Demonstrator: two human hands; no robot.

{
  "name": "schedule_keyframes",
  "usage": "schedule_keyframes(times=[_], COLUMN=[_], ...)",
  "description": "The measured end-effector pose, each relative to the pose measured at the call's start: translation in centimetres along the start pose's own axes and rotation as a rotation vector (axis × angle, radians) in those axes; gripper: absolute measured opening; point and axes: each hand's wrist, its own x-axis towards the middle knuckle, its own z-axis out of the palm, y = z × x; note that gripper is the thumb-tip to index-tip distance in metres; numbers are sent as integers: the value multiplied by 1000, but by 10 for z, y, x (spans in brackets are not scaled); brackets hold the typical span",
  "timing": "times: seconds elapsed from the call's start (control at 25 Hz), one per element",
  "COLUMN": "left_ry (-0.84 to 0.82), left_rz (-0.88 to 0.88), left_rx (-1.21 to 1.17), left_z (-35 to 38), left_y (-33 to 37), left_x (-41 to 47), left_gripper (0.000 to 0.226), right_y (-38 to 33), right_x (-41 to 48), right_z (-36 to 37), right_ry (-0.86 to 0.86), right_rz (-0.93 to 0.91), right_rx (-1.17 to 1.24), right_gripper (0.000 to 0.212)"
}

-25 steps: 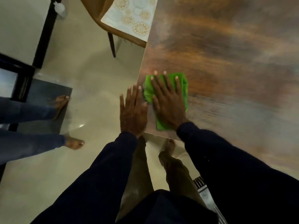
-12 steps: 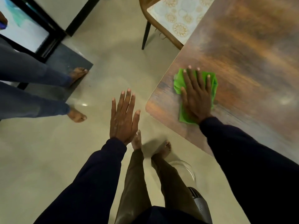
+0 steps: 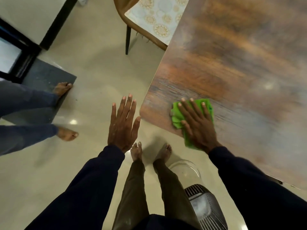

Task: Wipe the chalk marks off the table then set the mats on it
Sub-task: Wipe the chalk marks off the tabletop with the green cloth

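Wood-grain table (image 3: 232, 63) on cream floor (image 3: 91, 72); right hand (image 3: 199, 128) flat on green cloth (image 3: 206, 105), left hand (image 3: 123, 127) spread, empty

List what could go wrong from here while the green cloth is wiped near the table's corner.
1. The right hand presses the green cloth flat close to the table edge; a stroke toward the body could drag the cloth off.
2. A clear dish lies on the floor beside the wiper's bare foot; a step could hit it.
3. Another person's foot is nearby; a sidestep may collide.
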Motion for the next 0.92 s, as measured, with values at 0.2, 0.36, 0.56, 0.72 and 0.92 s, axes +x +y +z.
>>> schedule_keyframes(times=[0.2,0.36,0.56,0.72,0.92], left_ry=[2,-10,-105,-125,-103], left_rz=[68,108,254,286,302], left_rx=[-24,-61,-59,-50,-35], left_z=[12,37,66,70,74], left_y=[20,61,115,113,110], left_x=[32,73,93,93,97], left_gripper=[57,55,61,62,59], right_y=[16,-12,41,122,125], right_x=[80,71,-50,-60,35], right_z=[-5,10,0,-18,-20], right_ry=[152,145,85,105,169], right_rz=[320,233,292,467,493], right_rx=[-58,-26,5,-42,-51], right_gripper=[60,61,62,62,61])
